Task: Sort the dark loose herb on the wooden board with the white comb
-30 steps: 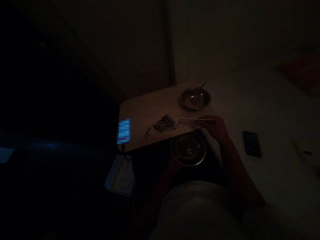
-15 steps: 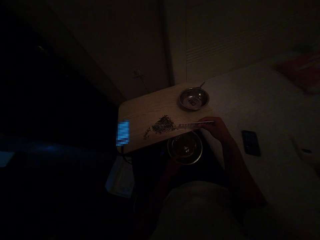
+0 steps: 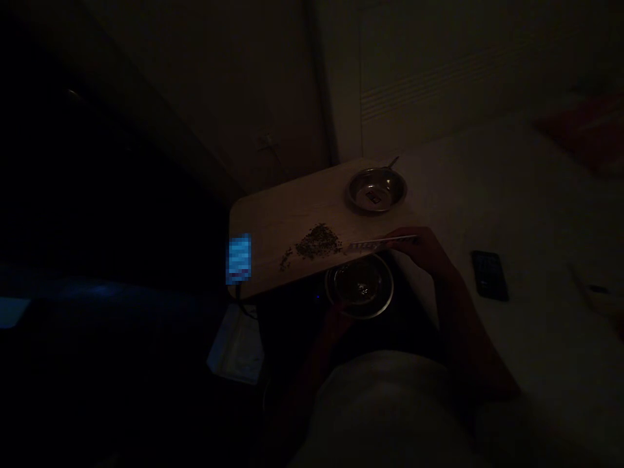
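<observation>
In dim light, my right hand (image 3: 414, 246) is closed on a pale, flat comb-like strip (image 3: 365, 245) with a row of teeth or slots. The strip lies low along the table's near edge. To its left a pile of small dark bits (image 3: 318, 241), seeds or beads by their look, is spread on the wooden table (image 3: 273, 208). Beneath that edge is a round metal bowl (image 3: 390, 296) with a shiny inside. My left hand (image 3: 341, 317) grips the bowl's near left rim; its fingers are mostly in shadow.
A second metal bowl (image 3: 376, 190) stands at the table's far right, a thin handle sticking out behind it. A lit, blurred screen (image 3: 238, 259) is at the left end. A dark phone (image 3: 489, 275) lies on the pale bedlike surface (image 3: 536, 214) at right. A pale container (image 3: 236, 348) is below left.
Almost nothing differs. The view has shifted very slightly and is a little darker; both hands, the strip and the bowl keep their places.
</observation>
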{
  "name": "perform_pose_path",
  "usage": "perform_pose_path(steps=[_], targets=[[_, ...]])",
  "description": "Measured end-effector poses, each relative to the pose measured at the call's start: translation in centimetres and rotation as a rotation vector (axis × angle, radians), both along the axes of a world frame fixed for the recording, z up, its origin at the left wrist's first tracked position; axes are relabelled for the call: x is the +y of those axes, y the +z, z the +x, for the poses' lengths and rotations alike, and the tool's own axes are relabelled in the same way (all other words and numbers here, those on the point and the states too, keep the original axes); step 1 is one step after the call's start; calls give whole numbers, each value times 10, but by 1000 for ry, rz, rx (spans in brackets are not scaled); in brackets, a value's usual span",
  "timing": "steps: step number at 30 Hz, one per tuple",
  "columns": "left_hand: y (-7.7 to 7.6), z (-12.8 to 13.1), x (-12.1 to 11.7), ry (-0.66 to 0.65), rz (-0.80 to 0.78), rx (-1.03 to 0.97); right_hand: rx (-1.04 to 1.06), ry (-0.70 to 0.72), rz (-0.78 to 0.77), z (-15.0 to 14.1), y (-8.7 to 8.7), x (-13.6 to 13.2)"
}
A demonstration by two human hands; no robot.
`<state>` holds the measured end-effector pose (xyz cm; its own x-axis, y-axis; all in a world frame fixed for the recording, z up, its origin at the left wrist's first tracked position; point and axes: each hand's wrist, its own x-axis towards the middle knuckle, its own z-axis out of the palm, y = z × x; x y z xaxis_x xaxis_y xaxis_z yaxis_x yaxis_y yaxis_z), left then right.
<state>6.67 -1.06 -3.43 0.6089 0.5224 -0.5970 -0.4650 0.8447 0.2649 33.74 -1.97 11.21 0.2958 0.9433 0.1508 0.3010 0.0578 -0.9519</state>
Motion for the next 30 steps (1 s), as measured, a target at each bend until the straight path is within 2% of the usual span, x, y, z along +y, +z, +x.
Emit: perform_pose_path(steps=[9,15,17,21,30], targets=[[-5,-1,0,-38,30,-55,68,58,-46,-1,5,-5],[-8,-3,1,-48,5,-39,50,-215,55,-5,3,0],[-10,-4,2,-51,-3,-24,15,-266,60,-9,2,3],[-9,-3,3,-45,-30,16,16,-250,61,-19,0,8],[7,0,1,-56,34,-22,13,-205,41,-32,-1,14]])
